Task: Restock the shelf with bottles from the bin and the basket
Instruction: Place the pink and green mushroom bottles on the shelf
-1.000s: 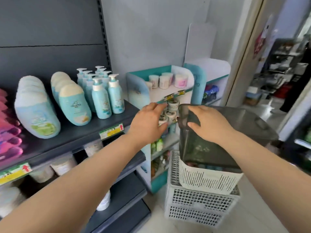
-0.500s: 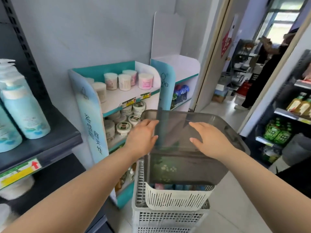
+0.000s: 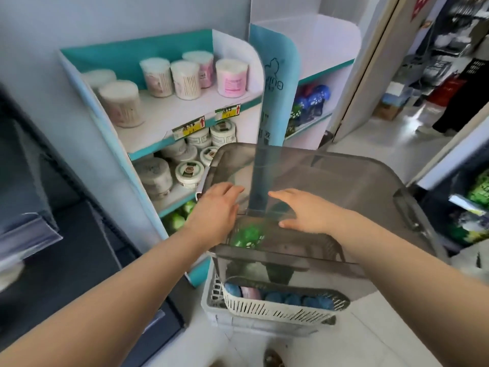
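Hands moved closer; left hand (image 3: 214, 213), right hand (image 3: 304, 211) fingers spread flat on bin (image 3: 330, 186) lid.

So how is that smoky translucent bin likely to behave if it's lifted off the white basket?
The translucent bin is probably rigid: its walls hold straight edges. Likely light for its size, since only a few green items show through it. It sits stacked on the white basket, so a push near the top, where both hands rest, might tip it.
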The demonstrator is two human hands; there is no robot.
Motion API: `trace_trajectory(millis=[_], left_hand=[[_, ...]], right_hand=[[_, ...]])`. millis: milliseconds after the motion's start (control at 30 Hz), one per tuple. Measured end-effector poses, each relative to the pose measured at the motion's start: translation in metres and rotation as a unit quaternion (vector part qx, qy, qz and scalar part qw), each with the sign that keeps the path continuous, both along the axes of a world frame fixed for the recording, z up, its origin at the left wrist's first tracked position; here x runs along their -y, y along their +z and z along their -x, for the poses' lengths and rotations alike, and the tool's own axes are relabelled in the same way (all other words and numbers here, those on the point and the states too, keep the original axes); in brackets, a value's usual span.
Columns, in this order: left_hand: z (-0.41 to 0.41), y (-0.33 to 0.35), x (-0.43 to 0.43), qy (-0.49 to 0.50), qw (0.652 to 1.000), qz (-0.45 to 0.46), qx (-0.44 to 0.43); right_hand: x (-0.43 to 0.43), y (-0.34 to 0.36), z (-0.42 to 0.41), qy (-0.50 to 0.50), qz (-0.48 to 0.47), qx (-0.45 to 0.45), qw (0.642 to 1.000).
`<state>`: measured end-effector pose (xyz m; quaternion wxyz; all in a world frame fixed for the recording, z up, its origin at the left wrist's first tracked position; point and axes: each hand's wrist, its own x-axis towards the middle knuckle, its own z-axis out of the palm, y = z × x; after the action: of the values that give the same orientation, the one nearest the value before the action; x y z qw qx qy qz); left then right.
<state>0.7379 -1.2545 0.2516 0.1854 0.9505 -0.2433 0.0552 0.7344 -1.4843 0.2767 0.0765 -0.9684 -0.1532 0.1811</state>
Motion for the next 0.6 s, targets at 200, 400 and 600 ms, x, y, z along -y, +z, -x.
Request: trace_trajectory(millis=[200,400,600], left_hand=[[0.002,0.0,0.002,0.035,0.999,-0.005,0.0],[0.003,0.0,0.005,0.043,0.998,-0.037,-0.013],[0.005,0.002,0.005,0.053,0.997,-0.048,-0.038]], right_hand=[[-0.029,-0.065,-0.053,0.215,0.06,-0.085,0.971],[-0.035,-0.092,-0.06,0.25,-0.041,-0.093,0.963],[-0.009,-0.085,-0.075,0.129,-0.182,-0.134,0.965]])
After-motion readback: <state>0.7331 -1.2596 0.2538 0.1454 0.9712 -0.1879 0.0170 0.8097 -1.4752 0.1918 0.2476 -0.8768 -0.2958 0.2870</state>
